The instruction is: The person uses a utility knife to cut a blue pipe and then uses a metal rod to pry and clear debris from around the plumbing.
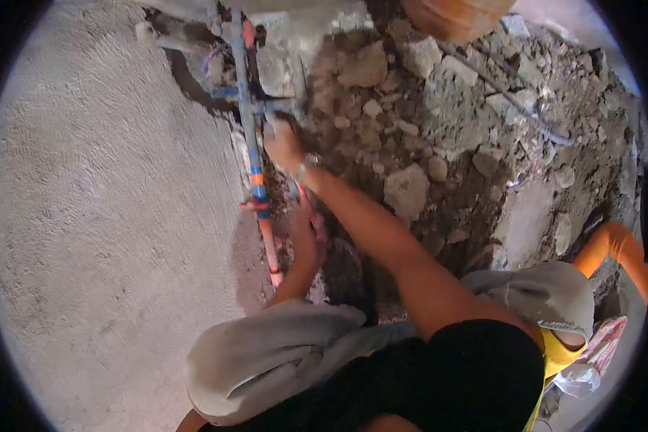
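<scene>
A long grey, blue and orange pipe (248,129) runs along the edge of the concrete, with a red fitting (254,205) partway down it. My right hand (284,146), a band at its wrist, is closed beside the pipe's upper part, just below a side branch (281,106). What its fingers hold is blurred. My left hand (308,229) is lower down, right of the pipe. A thin red piece (300,191) shows between the hands. The left fingers are too blurred to read.
Rough concrete (122,187) spreads on the left. Broken stones and soil (407,191) lie on the right, with a metal bar (497,88) across them. A brown rounded object (457,18) stands at the top. An orange pipe (612,245) bends at the far right.
</scene>
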The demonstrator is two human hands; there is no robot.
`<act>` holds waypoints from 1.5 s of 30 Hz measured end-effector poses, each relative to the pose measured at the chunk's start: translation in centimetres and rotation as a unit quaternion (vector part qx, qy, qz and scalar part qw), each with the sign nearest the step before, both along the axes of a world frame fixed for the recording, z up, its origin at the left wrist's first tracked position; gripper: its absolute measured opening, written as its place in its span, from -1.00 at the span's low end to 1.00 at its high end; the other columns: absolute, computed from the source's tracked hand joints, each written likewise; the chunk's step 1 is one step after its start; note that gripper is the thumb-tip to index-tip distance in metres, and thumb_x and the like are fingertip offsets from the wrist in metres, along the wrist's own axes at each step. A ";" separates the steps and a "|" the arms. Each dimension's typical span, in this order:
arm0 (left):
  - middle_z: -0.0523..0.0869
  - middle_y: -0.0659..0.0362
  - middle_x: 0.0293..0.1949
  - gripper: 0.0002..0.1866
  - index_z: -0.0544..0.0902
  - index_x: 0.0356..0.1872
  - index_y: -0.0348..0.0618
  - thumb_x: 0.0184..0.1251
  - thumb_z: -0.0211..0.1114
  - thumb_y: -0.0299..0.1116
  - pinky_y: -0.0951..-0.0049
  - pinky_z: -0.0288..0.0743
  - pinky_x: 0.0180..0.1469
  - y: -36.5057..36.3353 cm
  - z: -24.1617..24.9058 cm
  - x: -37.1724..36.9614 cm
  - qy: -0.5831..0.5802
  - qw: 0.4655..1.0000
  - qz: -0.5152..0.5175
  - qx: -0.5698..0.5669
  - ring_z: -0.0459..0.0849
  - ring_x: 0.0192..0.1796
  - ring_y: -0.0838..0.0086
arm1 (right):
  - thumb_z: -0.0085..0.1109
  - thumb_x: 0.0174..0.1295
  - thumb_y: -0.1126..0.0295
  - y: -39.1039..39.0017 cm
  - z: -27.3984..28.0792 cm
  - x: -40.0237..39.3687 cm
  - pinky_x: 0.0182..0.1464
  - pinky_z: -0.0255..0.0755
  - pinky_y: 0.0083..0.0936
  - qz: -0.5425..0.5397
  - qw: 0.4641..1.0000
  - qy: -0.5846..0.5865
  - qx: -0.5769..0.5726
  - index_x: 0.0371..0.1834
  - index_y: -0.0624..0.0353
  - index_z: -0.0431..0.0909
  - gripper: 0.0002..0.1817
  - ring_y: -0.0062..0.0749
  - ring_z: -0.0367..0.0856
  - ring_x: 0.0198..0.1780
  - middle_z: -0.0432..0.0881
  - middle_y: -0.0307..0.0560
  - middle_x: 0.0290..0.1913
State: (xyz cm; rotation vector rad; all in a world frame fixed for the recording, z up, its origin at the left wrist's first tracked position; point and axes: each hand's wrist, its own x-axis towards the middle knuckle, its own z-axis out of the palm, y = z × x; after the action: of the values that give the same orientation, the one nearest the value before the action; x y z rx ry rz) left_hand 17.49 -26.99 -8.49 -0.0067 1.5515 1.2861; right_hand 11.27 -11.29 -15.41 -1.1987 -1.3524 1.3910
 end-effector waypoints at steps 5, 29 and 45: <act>0.33 0.34 -0.69 -0.73 0.34 -0.41 0.01 0.38 0.08 -0.10 0.61 0.13 -0.70 -0.2 1.0 0.5 0.007 0.999 -0.021 0.047 0.25 -0.72 0.64 | -0.05 0.15 0.46 -0.8 1.6 1.5 -0.27 0.38 -0.13 0.037 0.999 0.022 -0.009 -0.06 0.25 0.50 -0.71 0.23 0.50 -0.31 0.49 0.36 -0.39; 0.32 0.36 -0.65 -0.74 0.41 -0.39 0.01 0.37 0.08 -0.07 0.65 0.09 -0.68 -5.1 -4.4 -3.9 0.209 0.969 -0.131 0.001 0.23 -0.69 0.67 | -0.11 0.22 0.46 -1.8 -0.4 -1.5 -0.17 0.36 -0.09 -0.019 1.000 0.020 0.001 0.25 0.24 0.34 -0.53 0.24 0.51 -0.23 0.53 0.39 -0.31; 0.35 0.42 -0.68 -0.75 0.39 -0.38 0.05 0.39 0.04 -0.05 0.66 0.01 -0.72 -0.1 -0.8 -1.3 -0.003 0.999 0.034 0.032 0.21 -0.75 0.71 | -0.04 0.19 0.43 0.1 -1.4 -2.0 -0.29 0.42 -0.18 -0.042 0.997 0.027 0.066 0.14 0.25 0.44 -0.58 0.16 0.55 -0.33 0.53 0.30 -0.43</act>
State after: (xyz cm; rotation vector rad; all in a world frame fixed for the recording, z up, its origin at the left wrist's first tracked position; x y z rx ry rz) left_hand 16.20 -27.08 -9.34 -0.0221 1.5161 1.3881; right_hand 9.31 -11.16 -16.77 -1.1104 -1.3202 1.2456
